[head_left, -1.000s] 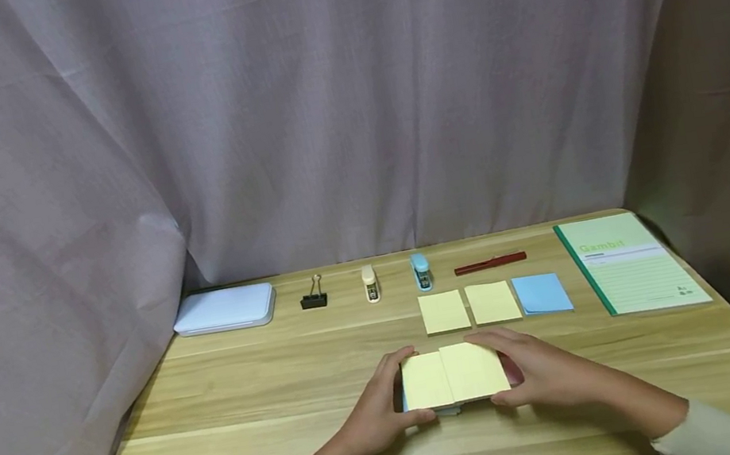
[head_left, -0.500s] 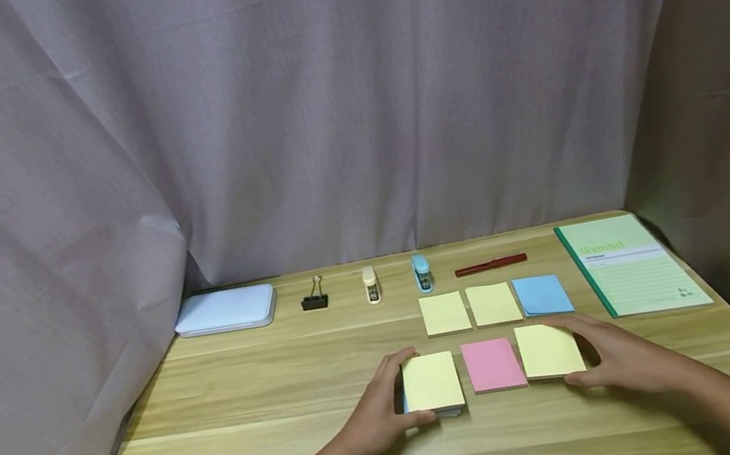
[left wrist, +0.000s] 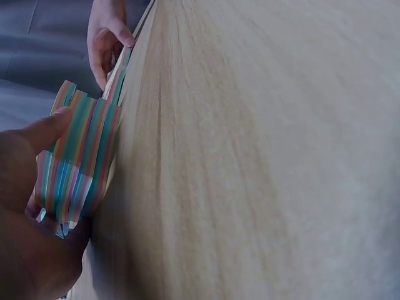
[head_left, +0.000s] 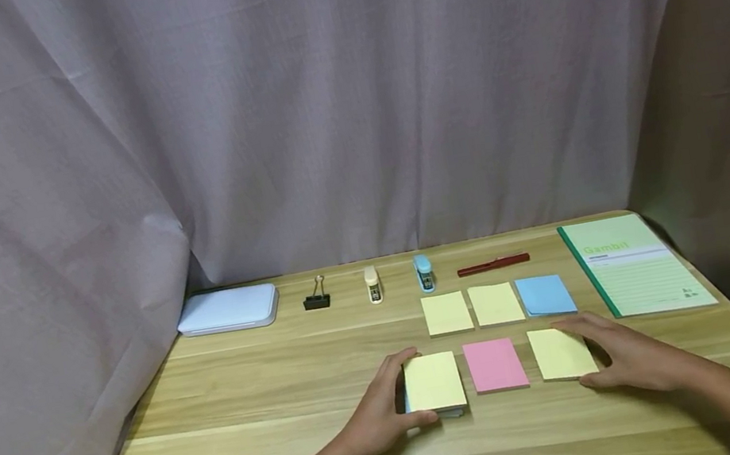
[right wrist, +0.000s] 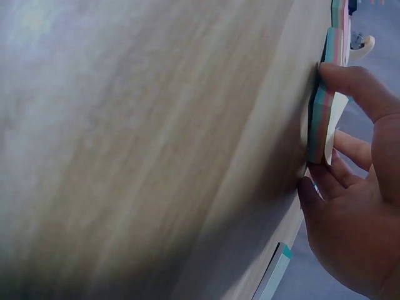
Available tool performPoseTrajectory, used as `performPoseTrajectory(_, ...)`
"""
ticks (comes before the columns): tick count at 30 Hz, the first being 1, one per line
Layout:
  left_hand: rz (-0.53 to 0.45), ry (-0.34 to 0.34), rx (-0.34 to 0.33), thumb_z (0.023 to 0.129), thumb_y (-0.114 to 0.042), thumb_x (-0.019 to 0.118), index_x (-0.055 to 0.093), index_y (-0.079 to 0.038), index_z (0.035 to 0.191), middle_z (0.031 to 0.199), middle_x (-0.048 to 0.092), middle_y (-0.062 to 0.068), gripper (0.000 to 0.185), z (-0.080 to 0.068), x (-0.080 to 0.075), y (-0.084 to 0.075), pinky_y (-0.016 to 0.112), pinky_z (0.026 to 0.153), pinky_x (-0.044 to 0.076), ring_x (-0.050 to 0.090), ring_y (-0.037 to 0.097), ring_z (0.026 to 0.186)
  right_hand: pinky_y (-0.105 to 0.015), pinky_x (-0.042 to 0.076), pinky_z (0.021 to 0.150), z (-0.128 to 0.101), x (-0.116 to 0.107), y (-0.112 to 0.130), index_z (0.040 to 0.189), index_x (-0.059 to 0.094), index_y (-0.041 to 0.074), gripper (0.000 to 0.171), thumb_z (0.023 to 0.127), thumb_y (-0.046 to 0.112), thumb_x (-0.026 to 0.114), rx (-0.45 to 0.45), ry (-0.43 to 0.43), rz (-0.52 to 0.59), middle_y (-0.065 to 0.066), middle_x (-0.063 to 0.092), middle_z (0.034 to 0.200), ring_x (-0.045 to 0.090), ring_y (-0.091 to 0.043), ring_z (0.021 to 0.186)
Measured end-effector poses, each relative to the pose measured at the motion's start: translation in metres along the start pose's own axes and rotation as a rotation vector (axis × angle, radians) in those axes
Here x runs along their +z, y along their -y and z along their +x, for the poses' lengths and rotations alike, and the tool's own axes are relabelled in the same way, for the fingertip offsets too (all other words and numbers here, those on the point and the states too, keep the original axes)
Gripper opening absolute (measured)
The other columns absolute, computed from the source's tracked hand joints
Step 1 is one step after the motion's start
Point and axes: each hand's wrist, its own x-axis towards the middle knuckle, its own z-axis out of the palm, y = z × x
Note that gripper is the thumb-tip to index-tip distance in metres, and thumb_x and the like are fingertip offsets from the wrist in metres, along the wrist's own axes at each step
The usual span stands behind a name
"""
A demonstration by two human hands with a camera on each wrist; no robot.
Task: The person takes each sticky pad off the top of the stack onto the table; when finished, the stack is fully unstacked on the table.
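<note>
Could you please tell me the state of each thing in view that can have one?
Left hand, gripping the note stack
Note stack, unevenly piled
Right hand, gripping the front yellow pad
Front yellow pad, held at its right side
Pink pad, lying flat
Back yellow pads, lying side by side
Blue pad, lying flat
White case, closed
Binder clip, holding nothing
Cream stapler, untouched
Blue stapler, untouched
Red pen, lying flat
Notebook, closed

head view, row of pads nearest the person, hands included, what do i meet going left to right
Left hand → yellow-topped stack of pads → pink pad → yellow pad → right hand.
</note>
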Motion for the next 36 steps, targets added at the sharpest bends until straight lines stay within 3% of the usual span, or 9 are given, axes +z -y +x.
performPoseTrajectory(6, -0.006, -0.008, -0.016, 0.081, -0.029, 0.089, 0.034, -0.018, 0.158, 0.152, 0.045, 0.0, 0.096, 0.001, 0.0, -0.002, 0.052, 0.119, 0.034, 0.043, 0.022, 0.141, -0.034, 0.052, 0.097, 0.0, 0.0, -0.002, 0.148, 0.05, 0.007, 0.088, 0.077, 0.039, 0.091, -0.008, -0.001, -0.014, -0.012, 0.051, 0.147, 0.051, -0.038, 0.131)
performPoseTrajectory(13, -0.108, -0.013, -0.018, 0.079, -0.026, 0.091, 0.035, -0.018, 0.158, 0.155, 0.043, 0.003, 0.097, 0.0, -0.002, 0.001, 0.054, 0.12, 0.032, 0.043, 0.03, 0.145, -0.051, 0.051, 0.097, 0.003, -0.006, 0.006, 0.153, 0.046, 0.012, 0.092, 0.079, 0.047, 0.088, 0.02, 0.034, -0.002, -0.013, 0.05, 0.149, 0.049, -0.039, 0.135)
performPoseTrajectory(20, -0.238, 0.029, 0.006, 0.081, -0.018, 0.09, 0.03, -0.012, 0.159, 0.161, 0.034, 0.013, 0.099, 0.0, -0.005, 0.007, 0.046, 0.121, 0.034, 0.038, 0.036, 0.148, -0.063, 0.049, 0.099, 0.011, -0.011, 0.034, 0.153, 0.047, 0.009, 0.088, 0.083, 0.046, 0.085, -0.02, 0.012, 0.026, -0.018, 0.051, 0.149, 0.051, -0.043, 0.133)
performPoseTrajectory(24, -0.266, 0.041, 0.005, 0.082, -0.015, 0.089, 0.031, -0.008, 0.158, 0.16, 0.038, 0.015, 0.096, 0.0, -0.007, 0.009, 0.041, 0.121, 0.034, 0.038, 0.033, 0.149, -0.071, 0.044, 0.101, 0.021, -0.005, 0.053, 0.154, 0.046, 0.01, 0.086, 0.085, 0.044, 0.084, -0.037, 0.035, 0.082, -0.02, 0.049, 0.15, 0.048, -0.048, 0.135)
performPoseTrajectory(29, -0.257, 0.031, -0.004, 0.082, -0.013, 0.089, 0.035, -0.006, 0.155, 0.153, 0.048, 0.013, 0.091, 0.001, -0.006, 0.009, 0.041, 0.12, 0.036, 0.045, 0.03, 0.144, -0.068, 0.043, 0.105, 0.039, 0.007, 0.079, 0.156, 0.044, 0.015, 0.085, 0.086, 0.042, 0.083, -0.039, 0.088, 0.144, -0.012, 0.048, 0.153, 0.045, -0.044, 0.139)
performPoseTrajectory(36, -0.244, 0.021, -0.005, 0.081, -0.011, 0.088, 0.037, -0.005, 0.153, 0.151, 0.049, 0.012, 0.089, 0.001, -0.005, 0.007, 0.039, 0.118, 0.038, 0.047, 0.028, 0.143, -0.06, 0.047, 0.102, 0.061, 0.029, 0.109, 0.157, 0.041, 0.012, 0.088, 0.087, 0.047, 0.082, -0.07, 0.147, 0.195, -0.017, 0.043, 0.157, 0.044, -0.042, 0.139)
